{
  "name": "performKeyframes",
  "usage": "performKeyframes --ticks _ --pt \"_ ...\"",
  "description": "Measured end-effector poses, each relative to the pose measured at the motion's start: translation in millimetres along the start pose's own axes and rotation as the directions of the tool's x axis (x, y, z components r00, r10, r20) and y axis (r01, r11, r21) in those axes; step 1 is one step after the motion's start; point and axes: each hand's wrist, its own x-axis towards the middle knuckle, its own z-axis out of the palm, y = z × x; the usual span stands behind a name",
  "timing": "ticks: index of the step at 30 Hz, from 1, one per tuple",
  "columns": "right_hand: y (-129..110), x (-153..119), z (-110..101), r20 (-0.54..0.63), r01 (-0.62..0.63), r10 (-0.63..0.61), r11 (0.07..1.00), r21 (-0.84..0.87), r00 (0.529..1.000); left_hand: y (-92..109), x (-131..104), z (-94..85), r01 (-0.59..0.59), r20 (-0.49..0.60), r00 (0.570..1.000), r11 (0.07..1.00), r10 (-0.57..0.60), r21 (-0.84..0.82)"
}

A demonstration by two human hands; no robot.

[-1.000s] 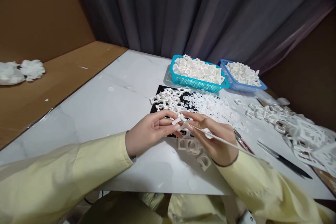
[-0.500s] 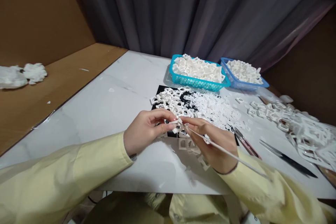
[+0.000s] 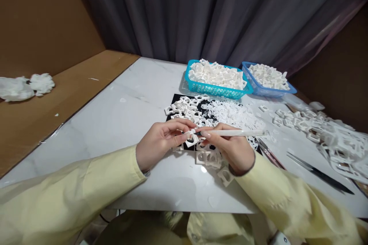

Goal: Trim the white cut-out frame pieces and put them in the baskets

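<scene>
Between thumb and fingers, my left hand [image 3: 162, 141] pinches a small white plastic piece [image 3: 192, 140] with an opening in it. My right hand [image 3: 234, 147] grips a slender white-handled tool [image 3: 235, 133], which points left; its dark tip meets the piece at my left fingertips. Beneath and behind both hands lies a black mat [image 3: 177, 100] covered with white pieces [image 3: 186, 108] on the left and thin white scraps [image 3: 232, 113] on the right. A few more white pieces [image 3: 211, 158] rest at the mat's near edge, beside my right hand.
A teal basket [image 3: 215, 90] and a blue basket [image 3: 270, 92], both full of white pieces, stand at the back. On the right are pink-handled cutters [image 3: 271, 155], black tweezers [image 3: 320, 173] and a heap of white frames [image 3: 345, 149]. White crumpled material [image 3: 17, 88] sits far left.
My right hand has turned, and the tool has swung from slanting down over the forearm to nearly level. The piece in my left hand now shows its opening.
</scene>
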Motion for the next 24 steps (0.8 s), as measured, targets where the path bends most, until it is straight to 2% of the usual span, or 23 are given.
performKeyframes --ticks 3,9,13,19,24 --pt "5.4 5.3 -1.5 0.035 -0.113 0.11 0.984 0.135 0.993 -0.9 0.3 0.9 0.065 0.013 0.998 0.996 -0.064 -0.061" --pt "12.8 13.9 -5.4 0.104 -0.256 0.238 0.942 0.216 0.966 -4.0 -0.5 1.9 0.085 0.03 0.996 0.979 -0.081 -0.186" --pt "15.6 18.2 -7.5 0.131 -0.295 0.271 0.93 0.219 0.954 -5.1 -0.4 2.4 0.088 0.014 0.996 0.971 -0.087 -0.224" --pt "9.4 16.5 -7.4 0.067 -0.221 0.214 0.968 0.123 0.975 -0.8 -1.4 4.2 0.065 -0.058 0.995 0.971 -0.081 -0.229" --pt "-1.1 11.9 -9.8 -0.078 -0.002 0.0 1.0 -0.025 0.997 6.0 -3.8 6.5 0.115 -0.082 0.986 0.943 -0.147 -0.313"
